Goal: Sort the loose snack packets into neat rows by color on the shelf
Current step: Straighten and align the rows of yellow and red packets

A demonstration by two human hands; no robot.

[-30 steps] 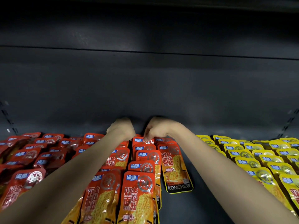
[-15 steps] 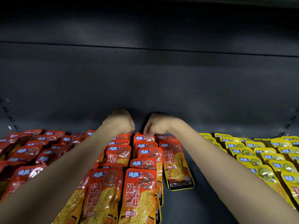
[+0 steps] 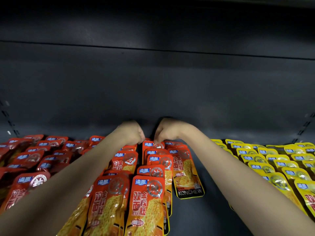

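Note:
Orange snack packets (image 3: 146, 198) lie in overlapping rows down the middle of the dark shelf (image 3: 190, 217). Red packets (image 3: 32, 159) fill the left side and yellow packets (image 3: 265, 160) the right. Both my arms reach to the back of the orange rows. My left hand (image 3: 132, 133) is curled, knuckles towards me, over the rear of the left orange row (image 3: 124, 160); what its fingers hold is hidden. My right hand (image 3: 166, 132) points its fingertips down and pinches the top edge of the rearmost orange packet (image 3: 150, 145).
One orange packet with a black KONCHEW band (image 3: 187, 178) lies at the right edge of the orange group. A bare strip of shelf separates it from the yellow rows. The dark back wall (image 3: 156, 86) rises just behind my hands.
Both hands stay at the back of the orange rows, shifting only slightly. The right fingertips keep working at the rearmost packet.

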